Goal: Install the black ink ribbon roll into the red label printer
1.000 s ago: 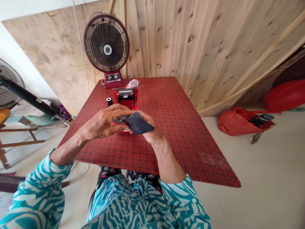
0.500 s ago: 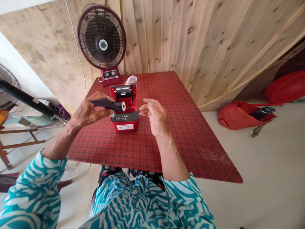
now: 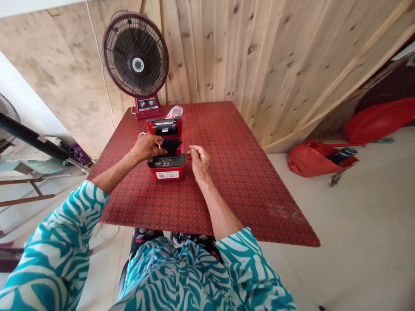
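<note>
A red printer (image 3: 183,168) with a dark top panel stands on the table, its lid (image 3: 164,125) raised at the back. My left hand (image 3: 147,147) is closed on a roll of black paper (image 3: 171,146), which lies over the printer's inner bay. The loose dark end of the roll slants across that bay. Close to the printer's right side is my right hand (image 3: 199,163), its fingers loosely bent and holding nothing visible. Whether its fingertips touch the printer wall, I cannot tell.
The red patterned table (image 3: 227,194) carries an electric fan (image 3: 138,65) at its back left and a clear plastic bottle (image 3: 175,112) behind the printer. A wooden wall (image 3: 210,56) rises behind. On the floor at right sits a red bag (image 3: 306,160) with a dark flask.
My left hand has carried the black roll down and right into the printer's bay, turning its white core end out of sight. My right hand has come lower, closer to the printer's side.
</note>
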Available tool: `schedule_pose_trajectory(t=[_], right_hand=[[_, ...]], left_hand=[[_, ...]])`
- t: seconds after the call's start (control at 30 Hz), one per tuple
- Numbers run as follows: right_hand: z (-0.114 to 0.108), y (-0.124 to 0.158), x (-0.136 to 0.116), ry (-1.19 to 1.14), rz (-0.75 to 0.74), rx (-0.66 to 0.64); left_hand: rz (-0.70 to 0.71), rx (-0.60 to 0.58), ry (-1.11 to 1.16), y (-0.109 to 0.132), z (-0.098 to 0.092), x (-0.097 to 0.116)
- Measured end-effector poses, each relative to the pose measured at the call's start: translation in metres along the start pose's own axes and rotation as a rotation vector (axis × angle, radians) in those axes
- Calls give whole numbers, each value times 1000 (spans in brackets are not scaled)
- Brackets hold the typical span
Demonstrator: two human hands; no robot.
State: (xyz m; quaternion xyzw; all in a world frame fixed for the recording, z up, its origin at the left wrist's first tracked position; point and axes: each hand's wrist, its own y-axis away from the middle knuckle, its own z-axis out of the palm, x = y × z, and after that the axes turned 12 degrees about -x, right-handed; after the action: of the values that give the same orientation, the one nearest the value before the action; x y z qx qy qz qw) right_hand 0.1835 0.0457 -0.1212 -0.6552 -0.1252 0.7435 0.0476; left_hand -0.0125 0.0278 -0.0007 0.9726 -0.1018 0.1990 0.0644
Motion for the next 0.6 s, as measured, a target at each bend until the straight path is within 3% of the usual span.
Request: schedule_pose_trajectory(t=[0.13,0.27,0.4,0.5,0.6], right_hand=[[3,0,1,7,0,-12],[3,1,-1,24,-1,-24],[3,1,-1,11,-5,-24],[2,0,-1,15,-9,-18],[2,1,-2,9,7,-21]], left_hand=[[-7,-19,-42,-9,-4,2],[-14,-108,238,-5,0,-5],[30,-70,426,3,9,-13],[31,-82,357,0,11,-17],[-14,-98,68,-11,8,-16]])
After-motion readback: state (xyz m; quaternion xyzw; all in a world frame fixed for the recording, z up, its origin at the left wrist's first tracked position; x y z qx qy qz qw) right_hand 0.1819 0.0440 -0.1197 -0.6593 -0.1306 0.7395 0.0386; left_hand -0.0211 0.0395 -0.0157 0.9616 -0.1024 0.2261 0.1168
